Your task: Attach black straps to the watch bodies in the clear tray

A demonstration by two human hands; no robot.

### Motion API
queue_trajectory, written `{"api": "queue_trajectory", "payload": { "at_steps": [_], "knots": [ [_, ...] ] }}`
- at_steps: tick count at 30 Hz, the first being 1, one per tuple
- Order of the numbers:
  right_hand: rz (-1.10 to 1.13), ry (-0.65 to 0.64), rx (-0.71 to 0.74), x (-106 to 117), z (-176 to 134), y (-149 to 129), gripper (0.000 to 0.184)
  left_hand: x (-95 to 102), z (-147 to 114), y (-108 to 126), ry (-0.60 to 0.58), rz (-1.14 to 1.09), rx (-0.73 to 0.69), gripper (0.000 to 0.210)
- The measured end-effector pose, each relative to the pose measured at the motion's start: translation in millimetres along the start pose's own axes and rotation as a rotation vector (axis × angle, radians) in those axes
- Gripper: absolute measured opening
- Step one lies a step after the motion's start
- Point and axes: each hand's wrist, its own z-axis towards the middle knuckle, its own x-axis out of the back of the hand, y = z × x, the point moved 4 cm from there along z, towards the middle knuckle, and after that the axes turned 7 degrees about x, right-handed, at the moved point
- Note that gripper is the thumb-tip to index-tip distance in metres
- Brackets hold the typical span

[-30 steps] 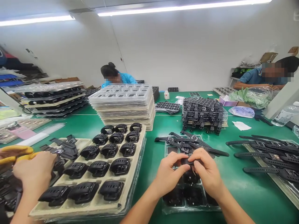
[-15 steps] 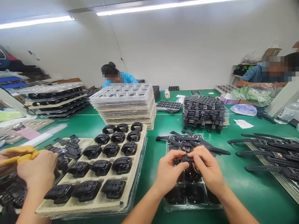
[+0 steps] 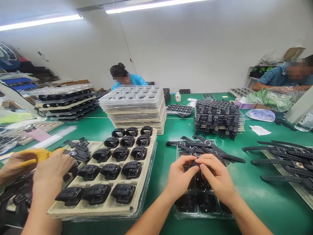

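Observation:
Both my hands meet over a clear plastic tray (image 3: 179,214) of dark pieces. Between thumb and fingers, my left hand (image 3: 182,174) pinches a black watch strap (image 3: 194,162). My right hand (image 3: 216,178) grips the same strap from the other side, its fingertips almost touching the left ones. Most of the strap is hidden behind my fingers. Just beyond, several black smartwatches (image 3: 195,147) with straps laid out lie in a loose pile on the tray's far end.
To the left, a beige tray (image 3: 148,156) carries rows of closed-up black watches. Beside it a co-worker's hands (image 3: 50,166), partly in yellow, handle watches. A tall tray stack (image 3: 133,109) and a watch pile (image 3: 216,117) stand behind. More watches (image 3: 288,160) lie right. Two people sit across.
The view has swung slightly left, so the table's contents sit further right. My hands stay together on the strap, my right fingers slightly shifted. The co-worker's hands at left have moved a little.

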Motion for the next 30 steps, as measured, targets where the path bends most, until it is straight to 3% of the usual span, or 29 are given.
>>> {"api": "queue_trajectory", "payload": {
  "at_steps": [2, 5, 8, 12, 20, 27, 30],
  "knots": [
    [0.045, 0.032, -0.039, 1, -1, 2, 0.026, -2.0, -1, 1, -0.033, -0.051, 0.001, 0.028],
    [0.198, 0.2, -0.123, 3, -4, 7, 0.03, -7.2, -4, 3, -0.104, -0.165, 0.018, 0.038],
    [0.245, 0.341, -0.174, 4, -7, 12, 0.023, -8.2, -7, 5, -0.068, -0.168, 0.066, 0.031],
    [0.156, 0.291, -0.156, 3, -7, 16, 0.017, -6.1, -7, 6, -0.003, -0.08, 0.076, 0.022],
    [0.097, 0.233, -0.065, 4, 0, 9, 0.005, -2.4, -4, 1, -0.004, -0.02, -0.006, 0.022],
    [0.043, 0.093, -0.007, 7, 9, -2, 0.012, 1.9, -2, 1, -0.02, 0.045, -0.091, 0.02],
    [0.059, 0.121, -0.049, 7, 9, 0, 0.012, 1.5, -2, 2, -0.038, 0.089, -0.136, 0.021]
  ]
}}
